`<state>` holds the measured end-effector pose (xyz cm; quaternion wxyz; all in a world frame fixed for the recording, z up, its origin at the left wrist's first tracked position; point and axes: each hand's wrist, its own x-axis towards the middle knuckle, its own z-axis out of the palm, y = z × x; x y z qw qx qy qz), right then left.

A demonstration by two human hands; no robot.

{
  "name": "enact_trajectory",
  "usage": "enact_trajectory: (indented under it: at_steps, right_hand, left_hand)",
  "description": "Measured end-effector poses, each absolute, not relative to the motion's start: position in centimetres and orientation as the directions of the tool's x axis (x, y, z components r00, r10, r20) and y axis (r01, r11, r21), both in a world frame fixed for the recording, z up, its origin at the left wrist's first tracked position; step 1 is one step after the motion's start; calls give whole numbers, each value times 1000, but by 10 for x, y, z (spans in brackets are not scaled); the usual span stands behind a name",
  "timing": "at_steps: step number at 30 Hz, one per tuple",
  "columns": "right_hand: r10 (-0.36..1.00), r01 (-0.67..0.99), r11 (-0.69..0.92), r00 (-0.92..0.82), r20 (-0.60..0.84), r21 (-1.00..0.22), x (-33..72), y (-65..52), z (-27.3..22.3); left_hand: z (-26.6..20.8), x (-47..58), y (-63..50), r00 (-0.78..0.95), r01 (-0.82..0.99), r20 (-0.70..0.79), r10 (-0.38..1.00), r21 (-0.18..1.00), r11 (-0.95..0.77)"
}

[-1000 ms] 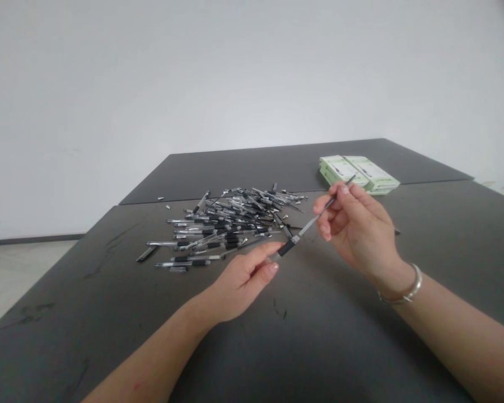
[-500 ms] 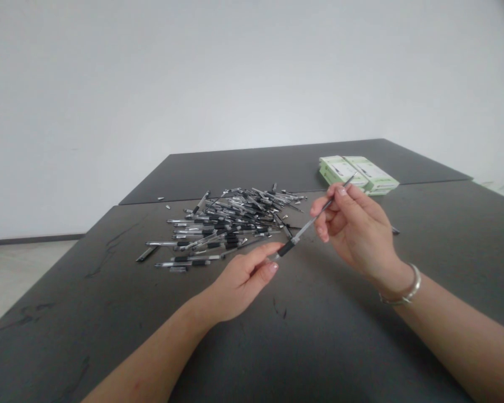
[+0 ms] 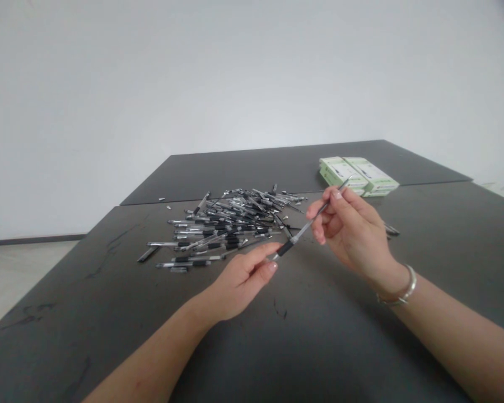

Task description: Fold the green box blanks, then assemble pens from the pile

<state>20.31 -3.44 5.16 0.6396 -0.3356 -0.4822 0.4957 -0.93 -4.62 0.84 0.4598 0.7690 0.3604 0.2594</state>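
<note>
Between the thumb and fingers of my left hand (image 3: pixel 241 282) is a clear pen barrel (image 3: pixel 284 249) with a black grip, tilted up to the right. My right hand (image 3: pixel 353 235) pinches a thin pen refill (image 3: pixel 322 208), its silver tip pointing up and away. The refill's lower part runs into the open end of the barrel, so the two lie in one line. Just beyond both hands spreads a loose pile of pen parts (image 3: pixel 235 218), with clear barrels, black grips, refills and small tips.
Stacked green and white boxes (image 3: pixel 372 173) stand behind my right hand. A few pen pieces (image 3: pixel 391 230) lie right of that hand, partly hidden. Two small tips (image 3: pixel 168 207) sit left of the pile on the dark table (image 3: pixel 319 341). A pale wall (image 3: pixel 252 73) rises behind.
My right hand has moved slightly left and down toward my left hand, taking the refill a little deeper into the barrel. My left hand has stayed almost still.
</note>
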Motion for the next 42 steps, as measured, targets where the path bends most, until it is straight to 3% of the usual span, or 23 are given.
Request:
enact_trajectory:
  at_steps: [7,15,23,25,27,29,31,37,42]
  right_hand:
    - [954,-309,256,-75,292,-916,204,-33,39]
    - [934,-182,131,-307,182,-975,196,-29,10]
    - [956,-247,82,-255,147,-965,197,-29,16]
    - [968,-147,159,-171,184,-976,205,-24,17]
    - [965,86,261,-57,257,-961,215,-14,13]
    - [934,400,315,32,357,-861,224,-3,4]
    - [912,586,344,-24,409,-734,228,7,-6]
    - [901,718,420,-255,352,-554,217,19,-23]
    - [891,769,441,-315,326,-463,205,20,-22]
  left_hand:
    - [5,-9,-46,580,312,68,812,902,-298]
    - [4,-6,-43,562,309,52,826,912,-268]
    - [3,-6,-39,512,376,58,857,882,-284]
    - [3,-6,-37,465,418,57,883,866,-275]
    - [4,-6,-35,397,465,65,916,846,-262]
    - [3,-6,-33,340,498,88,936,827,-259]
    - [2,-7,-31,312,514,111,944,816,-265]
    - [-5,-9,-27,284,544,154,946,787,-291]
    - [-5,-11,-26,281,556,190,941,767,-321]
